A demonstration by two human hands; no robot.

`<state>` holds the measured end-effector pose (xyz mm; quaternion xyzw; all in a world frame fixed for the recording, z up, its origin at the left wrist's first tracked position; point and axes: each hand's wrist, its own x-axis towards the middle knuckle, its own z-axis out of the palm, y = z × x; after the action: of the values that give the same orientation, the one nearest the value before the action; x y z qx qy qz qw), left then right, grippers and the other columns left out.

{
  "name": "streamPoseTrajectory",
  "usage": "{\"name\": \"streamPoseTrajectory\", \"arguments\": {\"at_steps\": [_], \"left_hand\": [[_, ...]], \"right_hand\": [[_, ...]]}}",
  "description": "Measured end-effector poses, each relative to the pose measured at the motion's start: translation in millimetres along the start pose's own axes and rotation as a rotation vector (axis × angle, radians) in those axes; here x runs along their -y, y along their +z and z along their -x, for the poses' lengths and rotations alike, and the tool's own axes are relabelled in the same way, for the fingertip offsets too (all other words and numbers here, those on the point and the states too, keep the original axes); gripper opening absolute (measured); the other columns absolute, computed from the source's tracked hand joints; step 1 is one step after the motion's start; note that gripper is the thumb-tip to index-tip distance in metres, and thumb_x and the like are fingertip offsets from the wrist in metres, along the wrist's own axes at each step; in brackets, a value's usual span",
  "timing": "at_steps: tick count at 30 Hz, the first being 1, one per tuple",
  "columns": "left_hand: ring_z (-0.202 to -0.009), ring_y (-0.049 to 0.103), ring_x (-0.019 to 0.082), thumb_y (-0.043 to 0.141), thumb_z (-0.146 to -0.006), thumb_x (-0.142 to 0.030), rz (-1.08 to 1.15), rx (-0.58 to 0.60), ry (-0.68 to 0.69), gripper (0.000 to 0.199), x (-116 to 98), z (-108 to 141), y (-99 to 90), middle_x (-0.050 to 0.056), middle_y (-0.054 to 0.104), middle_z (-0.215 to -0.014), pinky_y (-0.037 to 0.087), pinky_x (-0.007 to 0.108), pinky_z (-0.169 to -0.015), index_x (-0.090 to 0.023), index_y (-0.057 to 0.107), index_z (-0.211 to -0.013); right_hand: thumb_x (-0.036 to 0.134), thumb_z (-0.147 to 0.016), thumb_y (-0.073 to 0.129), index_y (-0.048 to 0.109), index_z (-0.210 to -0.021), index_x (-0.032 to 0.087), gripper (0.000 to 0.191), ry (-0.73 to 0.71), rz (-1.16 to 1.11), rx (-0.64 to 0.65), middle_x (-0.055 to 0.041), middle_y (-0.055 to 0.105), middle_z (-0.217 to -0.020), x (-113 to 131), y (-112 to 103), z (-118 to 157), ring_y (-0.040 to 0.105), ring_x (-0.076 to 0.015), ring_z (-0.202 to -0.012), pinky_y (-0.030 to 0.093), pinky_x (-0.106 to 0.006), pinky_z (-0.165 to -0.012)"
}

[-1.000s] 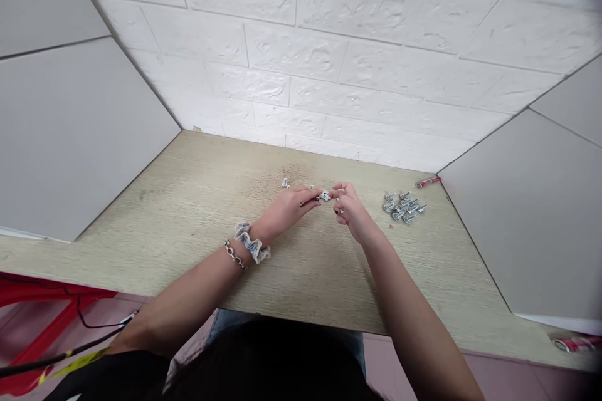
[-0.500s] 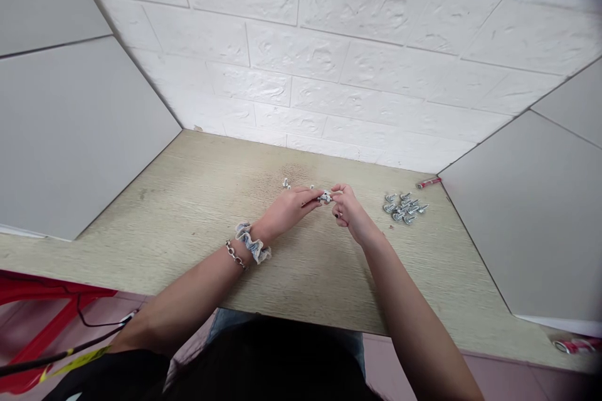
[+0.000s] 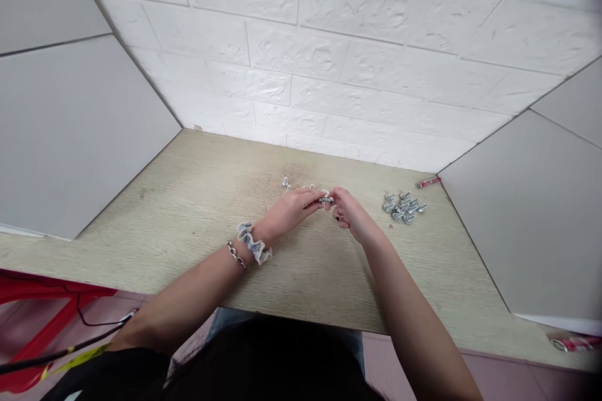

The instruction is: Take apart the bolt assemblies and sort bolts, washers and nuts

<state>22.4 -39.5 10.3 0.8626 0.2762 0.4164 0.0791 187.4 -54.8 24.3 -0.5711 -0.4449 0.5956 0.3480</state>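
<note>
No words, numbers or signs can be read here. The red and white thing (image 3: 574,343) in the bottom corner is showing some marks, but they are too blurry to read. The little red stick (image 3: 427,182) lying on the table (image 3: 155,225) is too small to read. The yellow strip (image 3: 78,356) near the bottom is too blurry to read as well.
</note>
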Motion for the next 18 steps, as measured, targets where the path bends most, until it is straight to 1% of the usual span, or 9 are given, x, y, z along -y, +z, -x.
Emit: {"name": "streamPoseTrajectory", "arguments": {"at_steps": [3, 5, 6, 8, 10, 12, 14, 16, 18], "left_hand": [[-0.07, 0.059, 0.011, 0.052, -0.085, -0.022, -0.009, -0.007, -0.001, 0.018, 0.9, 0.8, 0.5, 0.003, 0.063, -0.08, 0.047, 0.02, -0.064, -0.014, 0.06, -0.099], [-0.071, 0.059, 0.011, 0.052, -0.084, -0.021, -0.005, -0.003, -0.005, 0.018, 1.9, 1.1, 0.9, 0.003, 0.064, -0.081, 0.047, 0.02, -0.064, -0.014, 0.06, -0.099], [-0.071, 0.059, 0.011, 0.052, -0.084, -0.021, -0.001, 0.001, -0.007, 0.018, 2.4, 1.2, 1.0, 0.003, 0.064, -0.081, 0.047, 0.02, -0.064, -0.015, 0.059, -0.1], [-0.072, 0.059, 0.01, 0.052, -0.084, -0.02, 0.007, 0.002, -0.009, 0.018, 3.2, 1.2, 1.4, 0.003, 0.064, -0.08, 0.047, 0.019, -0.064, -0.015, 0.059, -0.1], [-0.072, 0.06, 0.01, 0.053, -0.084, -0.02, 0.004, -0.003, -0.017, 0.018, 3.6, 1.2, 1.8, 0.002, 0.064, -0.08, 0.047, 0.019, -0.064, -0.015, 0.059, -0.1], [-0.072, 0.06, 0.011, 0.053, -0.084, -0.02, -0.003, -0.001, -0.024, 0.019, 3.6, 1.2, 2.2, 0.003, 0.064, -0.081, 0.047, 0.02, -0.064, -0.015, 0.059, -0.101], [-0.072, 0.06, 0.011, 0.052, -0.084, -0.02, -0.002, 0.006, -0.024, 0.019, 3.4, 1.3, 2.5, 0.003, 0.064, -0.081, 0.047, 0.02, -0.065, -0.015, 0.059, -0.101], [-0.073, 0.06, 0.011, 0.052, -0.084, -0.02, 0.005, 0.009, -0.02, 0.019, 3.1, 1.4, 2.8, 0.003, 0.064, -0.082, 0.048, 0.02, -0.066, -0.015, 0.059, -0.101], [-0.073, 0.06, 0.011, 0.052, -0.084, -0.02, 0.01, 0.009, -0.024, 0.019, 3.1, 1.5, 2.8, 0.004, 0.065, -0.082, 0.048, 0.021, -0.066, -0.015, 0.06, -0.101]], "right_hand": [[0.068, -0.076, 0.031, 0.041, -0.061, 0.017, 0.054, 0.01, 0.135, 0.007, 0.0004, 0.042, -0.056, -2.8, 0.6, -1.9, 0.029, -0.0061, -0.044, 0.015, -0.02, -0.039], [0.065, -0.076, 0.035, 0.039, -0.058, 0.017, 0.052, -0.005, 0.154, 0.044, 0.0012, 0.038, -0.054, -2.9, 0.5, -0.6, 0.029, -0.006, -0.045, 0.015, -0.019, -0.039], [0.062, -0.075, 0.041, 0.041, -0.062, 0.017, 0.047, -0.021, 0.133, 0.067, 0.0022, 0.039, -0.056, -2.3, 0.3, 0.8, 0.028, -0.0055, -0.045, 0.015, -0.019, -0.039], [0.049, -0.071, 0.055, 0.043, -0.08, 0.021, 0.032, -0.052, 0.057, 0.089, 0.0047, 0.042, -0.064, -0.3, -0.1, 3.8, 0.027, -0.0043, -0.045, 0.015, -0.017, -0.039], [0.038, -0.065, 0.063, 0.038, -0.097, 0.028, 0.041, -0.07, -0.024, 0.058, 0.0067, 0.043, -0.073, 1.1, -0.4, 5.6, 0.028, -0.0036, -0.046, 0.015, -0.016, -0.039], [0.042, -0.067, 0.061, 0.037, -0.098, 0.03, 0.041, -0.074, -0.064, -0.002, 0.0065, 0.041, -0.075, 1.0, -0.2, 5.3, 0.028, -0.0032, -0.045, 0.015, -0.015, -0.038], [0.057, -0.072, 0.051, 0.042, -0.086, 0.023, 0.037, -0.053, -0.041, -0.034, 0.0048, 0.039, -0.07, -0.5, 0.4, 3.1, 0.026, -0.003, -0.043, 0.013, -0.016, -0.037], [0.067, -0.073, 0.039, 0.043, -0.069, 0.018, 0.05, -0.016, 0.032, -0.033, 0.0032, 0.037, -0.062, -2.5, 1.2, 0.4, 0.024, -0.0033, -0.041, 0.013, -0.018, -0.036], [0.071, -0.073, 0.035, 0.04, -0.058, 0.017, 0.056, 0.01, 0.097, -0.02, 0.0027, 0.033, -0.054, -4.1, 2.0, -1.6, 0.024, -0.0041, -0.04, 0.013, -0.019, -0.035]]}}
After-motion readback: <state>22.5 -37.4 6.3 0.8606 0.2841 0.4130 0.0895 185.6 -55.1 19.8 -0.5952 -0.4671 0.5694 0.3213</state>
